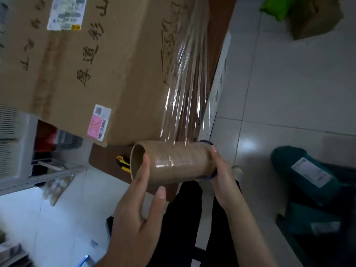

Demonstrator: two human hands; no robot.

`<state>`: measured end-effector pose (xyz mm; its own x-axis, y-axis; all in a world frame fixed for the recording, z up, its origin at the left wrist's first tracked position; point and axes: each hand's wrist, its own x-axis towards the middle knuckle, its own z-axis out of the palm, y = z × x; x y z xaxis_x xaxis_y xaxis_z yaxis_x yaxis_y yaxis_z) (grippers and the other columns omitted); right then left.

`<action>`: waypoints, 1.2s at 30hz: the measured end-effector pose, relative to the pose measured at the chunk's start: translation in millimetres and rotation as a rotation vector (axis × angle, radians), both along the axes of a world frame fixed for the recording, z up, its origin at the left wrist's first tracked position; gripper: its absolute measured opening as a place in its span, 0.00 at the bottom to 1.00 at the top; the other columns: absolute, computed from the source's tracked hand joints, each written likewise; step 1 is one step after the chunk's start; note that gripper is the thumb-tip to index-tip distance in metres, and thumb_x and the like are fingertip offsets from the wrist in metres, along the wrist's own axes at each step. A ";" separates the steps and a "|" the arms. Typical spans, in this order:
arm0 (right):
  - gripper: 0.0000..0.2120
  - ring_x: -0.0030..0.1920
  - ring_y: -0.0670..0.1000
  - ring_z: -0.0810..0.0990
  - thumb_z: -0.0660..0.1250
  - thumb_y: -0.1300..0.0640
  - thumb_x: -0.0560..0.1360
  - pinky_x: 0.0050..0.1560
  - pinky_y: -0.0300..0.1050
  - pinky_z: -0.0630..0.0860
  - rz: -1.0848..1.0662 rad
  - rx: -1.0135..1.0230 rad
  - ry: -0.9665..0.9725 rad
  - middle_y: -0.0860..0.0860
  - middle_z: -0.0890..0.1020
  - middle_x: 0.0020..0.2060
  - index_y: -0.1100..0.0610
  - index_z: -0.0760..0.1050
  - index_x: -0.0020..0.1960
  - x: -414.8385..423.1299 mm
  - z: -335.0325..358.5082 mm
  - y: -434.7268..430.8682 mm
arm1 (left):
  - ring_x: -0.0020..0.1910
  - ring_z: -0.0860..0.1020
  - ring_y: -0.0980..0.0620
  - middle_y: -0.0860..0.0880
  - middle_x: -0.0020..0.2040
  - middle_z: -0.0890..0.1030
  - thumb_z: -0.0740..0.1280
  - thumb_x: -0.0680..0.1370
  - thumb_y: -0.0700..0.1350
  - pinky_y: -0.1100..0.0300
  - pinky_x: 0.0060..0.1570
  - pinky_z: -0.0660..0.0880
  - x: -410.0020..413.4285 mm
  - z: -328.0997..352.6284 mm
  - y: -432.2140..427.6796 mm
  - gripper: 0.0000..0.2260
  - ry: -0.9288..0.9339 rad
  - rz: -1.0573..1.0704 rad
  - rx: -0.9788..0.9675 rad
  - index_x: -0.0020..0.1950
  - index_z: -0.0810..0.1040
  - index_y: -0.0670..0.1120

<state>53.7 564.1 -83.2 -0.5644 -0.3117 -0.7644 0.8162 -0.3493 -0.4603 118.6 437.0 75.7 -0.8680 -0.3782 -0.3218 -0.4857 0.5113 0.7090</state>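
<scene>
A roll of clear stretch film (173, 162) on a brown cardboard core is held sideways in front of me. My left hand (138, 207) grips its left end, with fingers at the core's open mouth and the thumb under the roll. My right hand (223, 174) holds the right end, which has a blue rim. A sheet of film (185, 89) runs from the roll up to the right end of a large cardboard box (92, 62) printed with black characters and bearing white and pink labels. The box lies on a brown table (107, 160).
A yellow and black utility knife (123, 163) lies on the table just left of the roll. Metal shelving (23, 151) stands at the left. On the tiled floor at the right lie dark green parcels (306, 176). A green bag and a brown bag sit far right.
</scene>
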 end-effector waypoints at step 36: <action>0.33 0.65 0.47 0.77 0.65 0.37 0.68 0.71 0.50 0.68 -0.800 0.047 0.092 0.50 0.78 0.66 0.51 0.73 0.69 175.4 14.7 -220.8 | 0.70 0.61 0.69 0.67 0.70 0.63 0.58 0.70 0.63 0.75 0.64 0.61 70.8 -25.3 -248.7 0.25 -0.099 -0.499 0.079 0.67 0.61 0.67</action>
